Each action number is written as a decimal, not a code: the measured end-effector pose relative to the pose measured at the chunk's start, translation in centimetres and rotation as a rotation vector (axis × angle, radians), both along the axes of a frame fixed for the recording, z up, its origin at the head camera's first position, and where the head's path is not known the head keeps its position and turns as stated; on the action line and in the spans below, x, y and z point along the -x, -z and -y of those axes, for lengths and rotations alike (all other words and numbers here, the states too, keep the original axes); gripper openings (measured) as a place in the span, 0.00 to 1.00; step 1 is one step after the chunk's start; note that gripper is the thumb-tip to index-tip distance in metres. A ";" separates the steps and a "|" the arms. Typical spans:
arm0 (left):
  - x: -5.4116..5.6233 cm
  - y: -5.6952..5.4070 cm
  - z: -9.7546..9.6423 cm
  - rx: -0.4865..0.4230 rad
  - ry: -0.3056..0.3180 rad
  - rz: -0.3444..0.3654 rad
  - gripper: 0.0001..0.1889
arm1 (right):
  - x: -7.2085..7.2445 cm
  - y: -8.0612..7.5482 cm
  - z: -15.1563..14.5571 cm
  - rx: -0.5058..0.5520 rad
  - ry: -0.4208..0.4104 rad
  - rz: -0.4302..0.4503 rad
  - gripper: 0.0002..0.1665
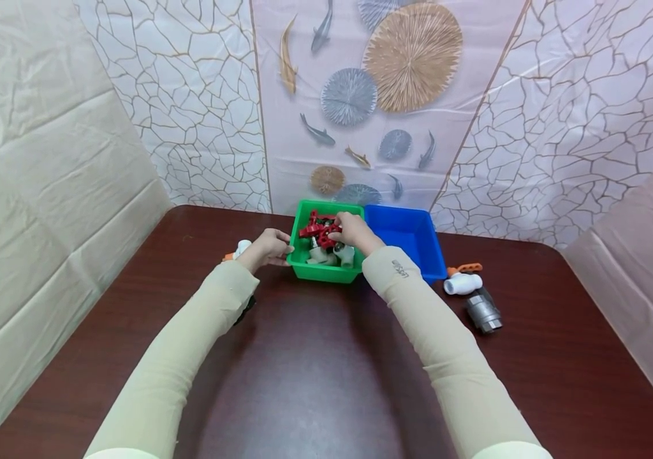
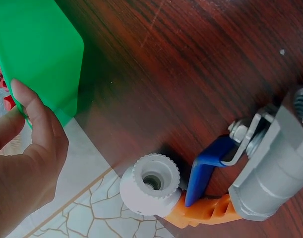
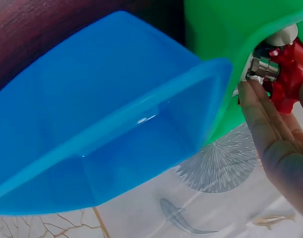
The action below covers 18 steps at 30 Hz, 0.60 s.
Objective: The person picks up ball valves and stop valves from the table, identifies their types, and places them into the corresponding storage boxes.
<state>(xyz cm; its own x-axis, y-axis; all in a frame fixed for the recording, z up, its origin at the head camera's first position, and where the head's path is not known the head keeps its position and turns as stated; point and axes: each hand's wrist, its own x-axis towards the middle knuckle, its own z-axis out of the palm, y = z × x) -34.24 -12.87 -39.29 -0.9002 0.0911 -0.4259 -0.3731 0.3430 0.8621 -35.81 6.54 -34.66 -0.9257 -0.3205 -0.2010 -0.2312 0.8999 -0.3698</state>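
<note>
A green bin (image 1: 326,274) at the back of the table holds several valves with red handwheels (image 1: 310,231) and pale bodies. At its left rim, my left hand (image 1: 271,247) pinches the wall; in the left wrist view the thumb and fingers (image 2: 39,116) are on either side of that edge. My right hand (image 1: 355,233) reaches into the bin from the right. In the right wrist view, its thumb and fingers hold a red handwheel (image 3: 290,79) of a valve with a metal fitting (image 3: 265,68). The lower part of that valve is hidden.
A blue bin (image 1: 407,236) adjoins the green one on the right. Right of it lie a white valve (image 1: 463,284) with an orange handle and a grey metal valve (image 1: 483,312). On the left are another white valve (image 2: 151,186) and a metal valve (image 2: 275,168) with a blue lever.
</note>
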 end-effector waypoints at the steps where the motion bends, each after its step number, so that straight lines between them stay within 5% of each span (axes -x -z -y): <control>1: 0.2 0.3 0.0 -0.004 0.000 0.002 0.17 | 0.0 0.0 -0.1 0.003 -0.004 -0.004 0.25; 4: 0.3 0.4 0.0 -0.011 -0.004 0.005 0.16 | -0.2 0.1 -0.3 0.018 -0.004 -0.015 0.25; 11: -1.6 -1.8 -0.5 0.023 -0.012 0.021 0.20 | -0.3 0.4 -0.5 0.043 0.004 -0.041 0.25; 18: -1.6 -1.9 -0.5 0.017 -0.019 0.023 0.21 | -0.4 0.3 -0.4 0.066 0.002 -0.056 0.25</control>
